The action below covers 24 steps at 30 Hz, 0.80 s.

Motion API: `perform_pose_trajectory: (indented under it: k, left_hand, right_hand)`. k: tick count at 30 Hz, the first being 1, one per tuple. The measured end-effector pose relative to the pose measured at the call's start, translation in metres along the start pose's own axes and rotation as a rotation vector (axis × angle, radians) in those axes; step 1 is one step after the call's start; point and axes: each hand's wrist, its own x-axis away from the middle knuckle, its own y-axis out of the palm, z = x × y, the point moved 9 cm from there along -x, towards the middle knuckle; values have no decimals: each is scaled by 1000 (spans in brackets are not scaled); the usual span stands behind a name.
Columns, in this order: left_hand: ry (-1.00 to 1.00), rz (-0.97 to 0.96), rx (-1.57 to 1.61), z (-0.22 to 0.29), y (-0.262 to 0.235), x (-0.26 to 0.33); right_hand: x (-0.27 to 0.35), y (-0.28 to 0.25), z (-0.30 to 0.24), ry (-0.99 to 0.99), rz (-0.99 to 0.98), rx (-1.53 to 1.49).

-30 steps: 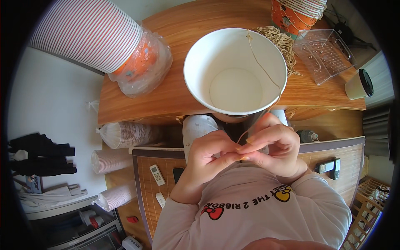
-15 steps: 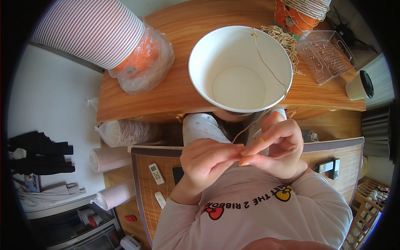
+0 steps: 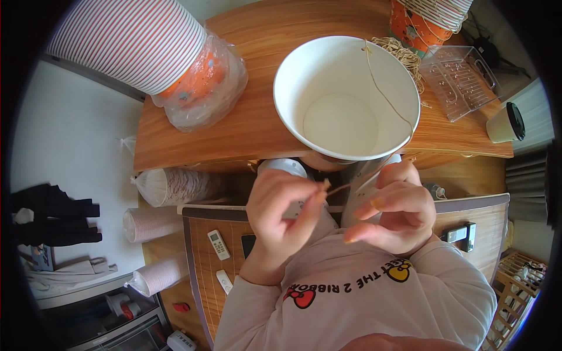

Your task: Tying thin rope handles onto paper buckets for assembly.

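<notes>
A large white paper bucket (image 3: 310, 76) sits at the front edge of the wooden table, its open mouth facing me. Thin tan cord (image 3: 383, 95) is fixed at a hole near the bucket's far rim. It crosses the mouth, passes over the right rim and comes down toward my hands. Between thumb and forefinger, my left hand (image 3: 280, 207) pinches the cord's end, where a small knot or loop shows. My right hand (image 3: 401, 202) is beside it with thumb and forefinger spread apart and the other fingers curled. Nothing shows between its fingertips; the cord runs close by.
A tall stack of buckets (image 3: 132, 44), partly in clear plastic, lies at the table's left. Behind the bucket on the right are a cord bundle (image 3: 404, 55), an orange bucket stack (image 3: 410, 29), a clear tray (image 3: 459, 82) and a lidded cup (image 3: 504, 124).
My hands have moved apart. The left has drawn back leftward with the cord end, and the right thumb and forefinger have opened. The bucket has shifted slightly right in view.
</notes>
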Motion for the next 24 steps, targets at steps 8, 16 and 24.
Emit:
perform_pose_trajectory:
  k: [8,16,24]
  left_hand:
    - [-197,33,17,-26,6,-5]
    - [-191,45,-7,-25,6,-9]
    - [-198,31,11,-26,9,-10]
  right_hand:
    - [-2,-3,-5,-109,-6,23]
    - [-5,3,-6,-118,-26,81]
    - [-7,2,-9,-124,-46,106]
